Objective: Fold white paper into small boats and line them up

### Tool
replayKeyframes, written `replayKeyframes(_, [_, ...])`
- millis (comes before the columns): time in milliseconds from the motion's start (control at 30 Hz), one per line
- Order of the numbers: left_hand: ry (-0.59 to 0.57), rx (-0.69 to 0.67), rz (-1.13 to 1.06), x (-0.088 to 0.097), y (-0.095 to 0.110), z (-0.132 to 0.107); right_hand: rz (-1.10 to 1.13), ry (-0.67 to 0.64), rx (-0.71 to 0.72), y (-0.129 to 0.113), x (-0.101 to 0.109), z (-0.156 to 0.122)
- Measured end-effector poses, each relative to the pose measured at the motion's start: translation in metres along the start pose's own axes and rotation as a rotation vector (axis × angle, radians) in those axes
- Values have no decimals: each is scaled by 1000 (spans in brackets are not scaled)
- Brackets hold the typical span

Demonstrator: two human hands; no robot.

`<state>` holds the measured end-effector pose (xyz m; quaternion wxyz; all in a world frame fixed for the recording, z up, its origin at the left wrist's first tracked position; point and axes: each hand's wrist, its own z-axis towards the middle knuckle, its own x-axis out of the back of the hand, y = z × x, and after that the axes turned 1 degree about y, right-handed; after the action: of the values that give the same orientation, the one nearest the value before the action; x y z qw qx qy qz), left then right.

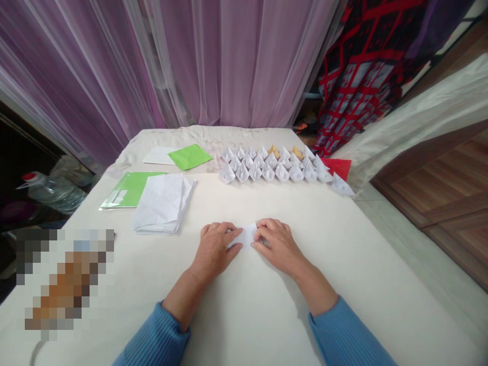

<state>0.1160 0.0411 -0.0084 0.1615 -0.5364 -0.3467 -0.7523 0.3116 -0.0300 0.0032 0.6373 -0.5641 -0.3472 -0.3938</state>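
Observation:
Between my hands, low over the middle of the table, is a small piece of folded white paper (248, 236). My left hand (215, 249) pinches its left end between thumb and fingers. At the opposite end, the thumb and curled fingers of my right hand (279, 247) grip the paper. My fingers cover both ends, so its full shape is hidden. Beyond my hands stand rows of folded paper boats (268, 174), mostly white with two yellow ones at the back. One white boat (342, 185) sits apart at the right end.
A stack of white paper sheets (160, 203) lies to the left, beside a green paper packet (127, 189). Farther back are a green sheet (190, 156) and a white sheet (159, 155). Red paper (340, 168) lies behind the boats. A blurred-out object (68, 279) rests at front left.

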Motion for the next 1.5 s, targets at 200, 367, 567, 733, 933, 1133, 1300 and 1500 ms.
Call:
replayKeyframes(200, [-3,4,2,0,0,0,-6,45,-16,-4,-6,0])
replayKeyframes(367, [-13,13,-12,1,0,0,-7,59,-3,-8,-10,1])
replayKeyframes(567, [-42,-6,-54,0,-8,1,7,56,-4,-13,-13,1])
replayKeyframes(733, [-87,-14,-102,2,-15,1,27,29,-20,-7,-11,1])
replayKeyframes(933, [-102,-13,-108,4,-15,2,48,28,-30,-2,-10,1])
replayKeyframes(1133, [-79,-6,-109,4,-14,1,39,41,-55,-10,-11,3])
replayKeyframes(1300, [-48,31,-109,4,-9,1,44,12,-72,-1,-7,3])
replayKeyframes(1500, [-7,97,-82,4,8,2,33,-47,-137,12,2,1])
